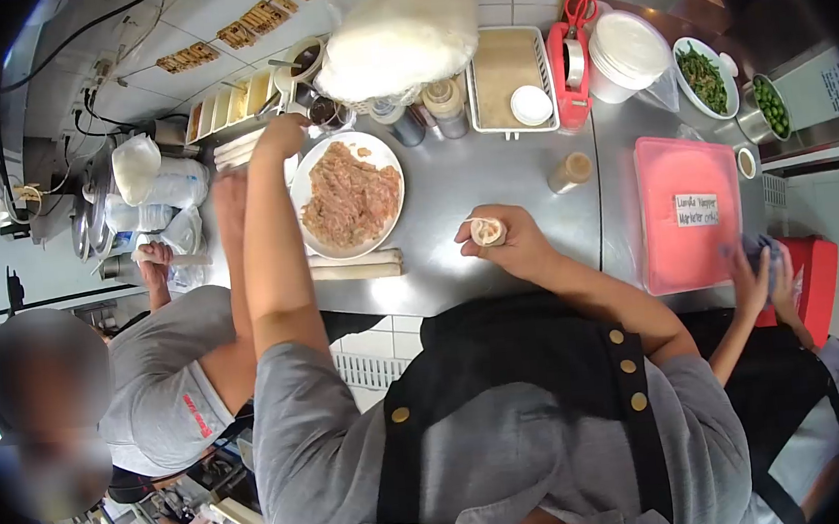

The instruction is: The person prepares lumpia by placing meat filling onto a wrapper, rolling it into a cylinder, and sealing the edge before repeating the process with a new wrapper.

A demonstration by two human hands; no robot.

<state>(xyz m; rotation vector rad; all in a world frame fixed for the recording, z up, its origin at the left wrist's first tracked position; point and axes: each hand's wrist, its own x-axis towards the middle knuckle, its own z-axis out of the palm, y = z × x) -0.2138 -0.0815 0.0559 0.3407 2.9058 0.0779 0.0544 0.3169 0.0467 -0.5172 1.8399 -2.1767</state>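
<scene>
My right hand [522,246] is closed around a small round container [487,231] with a pale top, held above the steel counter near its front edge. My left hand [279,138] reaches to the back left, beside a dark sauce jar [328,113]; its fingers look bent together, and what they grip is hidden. Just right of my left forearm, a white plate [398,214] carries a spread mound of raw minced meat [350,194]. Pale rolled sticks [356,266] lie in front of the plate, with more rolls [236,150] behind my left arm.
A condiment tray [230,109], bottles [444,107] and a white basket [507,58] line the back. A beige-filled jar [570,172] and a pink-lidded box [689,211] are to the right. Co-workers flank me: one's hand [154,263] at left, another's hands [751,285] at right.
</scene>
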